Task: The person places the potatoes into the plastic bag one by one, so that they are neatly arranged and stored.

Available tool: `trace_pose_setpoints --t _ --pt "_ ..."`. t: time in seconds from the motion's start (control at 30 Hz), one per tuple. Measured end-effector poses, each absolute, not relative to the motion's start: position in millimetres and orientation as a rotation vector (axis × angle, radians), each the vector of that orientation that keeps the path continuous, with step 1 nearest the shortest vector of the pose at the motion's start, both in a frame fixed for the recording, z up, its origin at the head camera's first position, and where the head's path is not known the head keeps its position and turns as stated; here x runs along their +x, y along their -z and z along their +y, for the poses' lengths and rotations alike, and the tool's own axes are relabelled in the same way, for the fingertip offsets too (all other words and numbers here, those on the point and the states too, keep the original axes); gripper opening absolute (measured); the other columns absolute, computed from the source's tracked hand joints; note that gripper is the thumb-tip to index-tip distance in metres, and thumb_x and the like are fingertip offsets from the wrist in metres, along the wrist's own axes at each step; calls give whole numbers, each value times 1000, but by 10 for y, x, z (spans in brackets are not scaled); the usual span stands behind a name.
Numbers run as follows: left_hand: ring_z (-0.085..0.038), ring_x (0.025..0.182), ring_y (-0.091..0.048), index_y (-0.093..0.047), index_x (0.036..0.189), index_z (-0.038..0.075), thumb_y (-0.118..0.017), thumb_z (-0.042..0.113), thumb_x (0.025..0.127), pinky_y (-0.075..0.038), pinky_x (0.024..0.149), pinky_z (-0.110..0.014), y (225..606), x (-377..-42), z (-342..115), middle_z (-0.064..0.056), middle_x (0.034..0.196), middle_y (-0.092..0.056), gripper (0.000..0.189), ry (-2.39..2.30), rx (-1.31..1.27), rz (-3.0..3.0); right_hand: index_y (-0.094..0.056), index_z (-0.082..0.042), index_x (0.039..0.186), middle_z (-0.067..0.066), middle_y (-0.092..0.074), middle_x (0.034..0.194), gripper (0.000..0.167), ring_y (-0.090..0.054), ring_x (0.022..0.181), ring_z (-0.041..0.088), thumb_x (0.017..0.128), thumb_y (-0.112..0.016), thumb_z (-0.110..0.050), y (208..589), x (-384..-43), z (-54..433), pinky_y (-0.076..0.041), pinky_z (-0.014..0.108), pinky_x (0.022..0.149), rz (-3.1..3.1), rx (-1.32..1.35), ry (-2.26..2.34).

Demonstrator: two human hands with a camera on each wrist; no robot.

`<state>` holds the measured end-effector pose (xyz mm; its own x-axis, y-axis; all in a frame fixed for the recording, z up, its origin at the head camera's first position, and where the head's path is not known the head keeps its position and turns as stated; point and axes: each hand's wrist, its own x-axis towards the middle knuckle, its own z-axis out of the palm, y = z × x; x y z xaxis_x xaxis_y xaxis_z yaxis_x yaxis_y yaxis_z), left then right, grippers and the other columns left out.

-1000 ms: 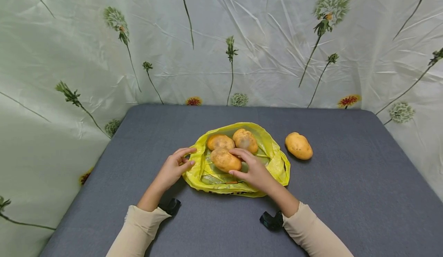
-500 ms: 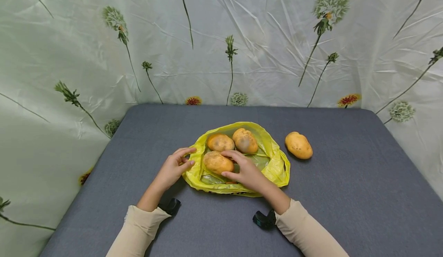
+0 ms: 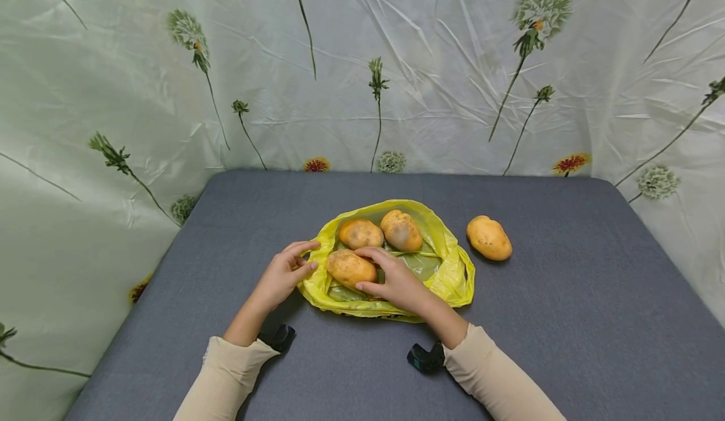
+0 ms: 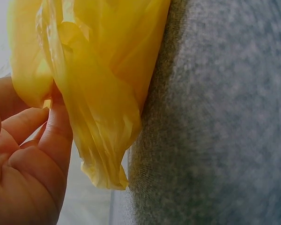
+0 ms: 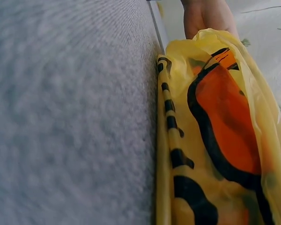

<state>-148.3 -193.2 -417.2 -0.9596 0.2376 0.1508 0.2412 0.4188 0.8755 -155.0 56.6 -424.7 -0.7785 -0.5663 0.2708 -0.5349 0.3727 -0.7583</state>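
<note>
A yellow plastic bag (image 3: 455, 276) lies with its mouth spread wide on the grey cloth. My right hand (image 3: 396, 284) reaches in over its near rim and grips a potato (image 3: 347, 270), thumb on the near side and fingers on the far side. Behind that one, two more potatoes lie inside: a left one (image 3: 360, 233) and a right one (image 3: 402, 231). My left hand (image 3: 281, 276) holds the bag's left edge between thumb and fingers. The left wrist view has the left hand (image 4: 35, 154) at the bag's folds (image 4: 98, 103). In the right wrist view, the printed bag side (image 5: 225, 122) hides the potatoes.
A single potato (image 3: 489, 238) lies outside the bag, to its right, on the grey-covered table (image 3: 578, 295). Behind the table hangs a pale curtain (image 3: 317, 106) printed with flowers. Black straps sit at both wrists, one being the right strap (image 3: 426, 358).
My right hand has moved left and slightly down inside the bag, carrying the gripped potato towards the bag's left side. The left hand and the other potatoes have stayed in place.
</note>
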Motion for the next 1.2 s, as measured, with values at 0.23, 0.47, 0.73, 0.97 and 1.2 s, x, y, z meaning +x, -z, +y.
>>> trace_pose_setpoints --t 0.23,0.47,0.73,0.97,1.2 --pt "-18 73 -50 -56 119 1 -61 3 84 -40 54 -23 4169 -1479 -1934 -13 114 -53 35 1607 -453 -2649 -47 -9 128 -1 -46 127 57 -45 113 16 80 -67 -31 4227 -1544 588 -39 35 89 2563 -1020 1420" --pt "-17 73 -49 -56 119 1 -61 3 84 -40 55 -22 4166 -1481 -1935 -13 114 -53 35 1615 -432 -2662 -47 -7 128 3 -45 128 53 -45 114 22 83 -65 -28 4169 -1535 639 -40 39 89 2539 -1055 1501" --pt "-21 72 -48 -52 118 -9 -58 -4 84 -39 54 -21 3931 -1374 -1842 -23 114 -50 35 1634 -447 -2663 -49 -5 126 4 -48 126 50 -45 113 18 83 -66 -24 4106 -1538 755 -39 36 90 2667 -1064 1512" --pt "-21 72 -48 -51 118 -10 -57 -4 84 -39 54 -21 3877 -1354 -1828 -23 113 -50 35 1634 -449 -2665 -48 -5 127 7 -48 126 50 -45 113 20 81 -67 -16 4054 -1546 874 -37 39 91 2681 -991 1630" --pt "-21 72 -48 -53 118 -8 -58 -3 84 -38 53 -21 3886 -1352 -1830 -22 113 -51 35 1635 -434 -2674 -48 5 123 17 -49 123 50 -46 112 32 78 -68 -2 3853 -1461 966 -37 43 91 2763 -938 1690"
